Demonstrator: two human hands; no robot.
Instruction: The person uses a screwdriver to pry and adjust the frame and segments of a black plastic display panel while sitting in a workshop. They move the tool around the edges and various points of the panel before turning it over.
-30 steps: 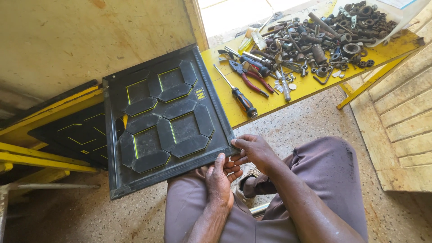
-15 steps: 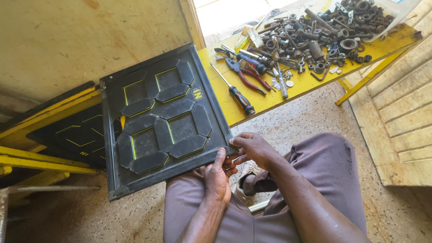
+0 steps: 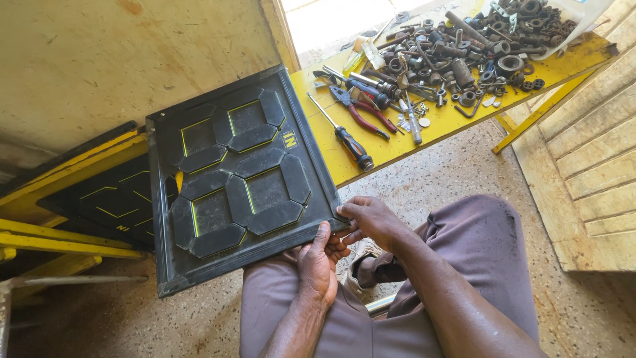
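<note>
A black square panel (image 3: 232, 172) with a seven-segment digit of black flaps edged in yellow rests tilted on my lap and against the yellow bench. My left hand (image 3: 319, 262) grips the panel's lower right edge, thumb on top. My right hand (image 3: 368, 219) pinches the panel's right corner just beside the left hand. Whether a small part sits between the fingers is hidden.
A yellow bench (image 3: 450, 122) holds a black-handled screwdriver (image 3: 344, 139), red-handled pliers (image 3: 361, 113) and a heap of rusty nuts, bolts and rings (image 3: 477, 53). A second digit panel (image 3: 112, 202) lies in yellow frames at left. Wooden slats (image 3: 583, 179) stand at right. The floor is speckled concrete.
The panel and both hands stay at the same corner. The view has shifted slightly, and my right hand's fingers have moved a little along the panel's edge.
</note>
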